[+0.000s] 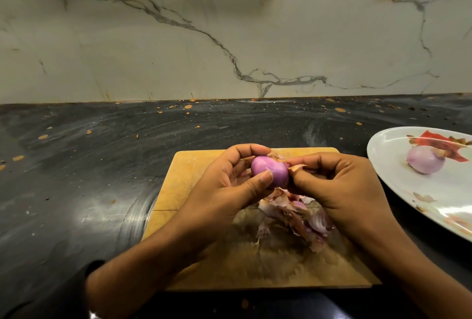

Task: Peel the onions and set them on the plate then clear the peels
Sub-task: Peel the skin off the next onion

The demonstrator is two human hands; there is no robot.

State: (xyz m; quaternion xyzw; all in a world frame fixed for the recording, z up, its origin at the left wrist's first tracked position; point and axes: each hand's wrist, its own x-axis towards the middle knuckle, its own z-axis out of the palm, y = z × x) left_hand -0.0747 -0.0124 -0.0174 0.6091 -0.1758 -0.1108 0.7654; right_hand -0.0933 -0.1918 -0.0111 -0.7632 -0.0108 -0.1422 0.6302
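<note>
Step in hand: peeling the small, glossy purple onion (pixel 269 174), held above the pale wooden cutting board (pixel 199 173) at centre frame; most of its surface already looks bare.
Left hand (pixel 229 178): fingers curled round the onion from the left, thumb pressed on its near face, index finger arched over the top.
Right hand (pixel 334 186): fingertips drawn together, pinching a dry, tan flap of skin (pixel 296 167) at the onion's right end.
Technique, as judged: pull the flap along the bulb's curve toward the root rather than straight out, so it comes away in one strip; let the left hand turn the onion to bring up any remaining skin.
Risk, as judged: the papery flap may tear short and leave a fragment near the root.
Peels: loose heap of pink-white onion skins (pixel 293 214) on the board, below the hands.
Plate: white oval plate with a red leaf print (pixel 398 183), right edge of frame, carrying one peeled pale-purple onion (pixel 424 160).
Remaining: set this onion on the plate, then clear the heap.
</note>
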